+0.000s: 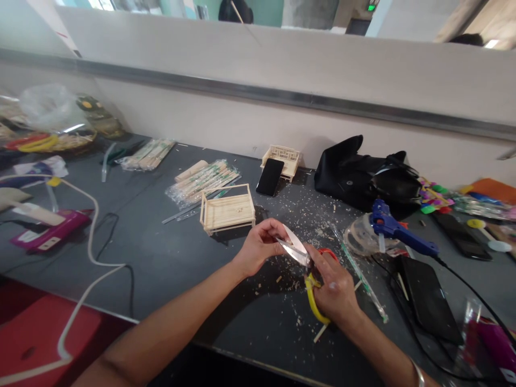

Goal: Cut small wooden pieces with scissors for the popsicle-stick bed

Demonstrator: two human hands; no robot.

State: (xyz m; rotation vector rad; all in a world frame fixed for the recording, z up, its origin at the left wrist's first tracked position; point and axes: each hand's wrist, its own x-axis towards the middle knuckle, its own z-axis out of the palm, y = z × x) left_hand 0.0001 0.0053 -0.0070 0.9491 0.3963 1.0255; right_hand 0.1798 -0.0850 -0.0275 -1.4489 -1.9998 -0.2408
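My right hand (pixel 336 287) is closed around the yellow and red handles of a pair of scissors (pixel 296 250). The metal blades are spread apart and point up and left toward my left hand (pixel 262 242). That hand is closed in a pinch beside the blades, and whatever sits between its fingertips is too small to make out. Just beyond my left hand stands a small frame of wooden sticks (pixel 228 212) with a slatted base. A thin stick (pixel 321 332) lies under my right hand. Small wood chips are scattered around both hands.
Packets of sticks (pixel 205 183), a phone (pixel 270 177) leaning on a miniature wooden bench (pixel 288 158), and a black bag (pixel 358 172) stand toward the wall. On the right are a blue glue gun (pixel 399 231) with its cable and a black phone (pixel 429 298). A white cord (pixel 91 258) crosses the left.
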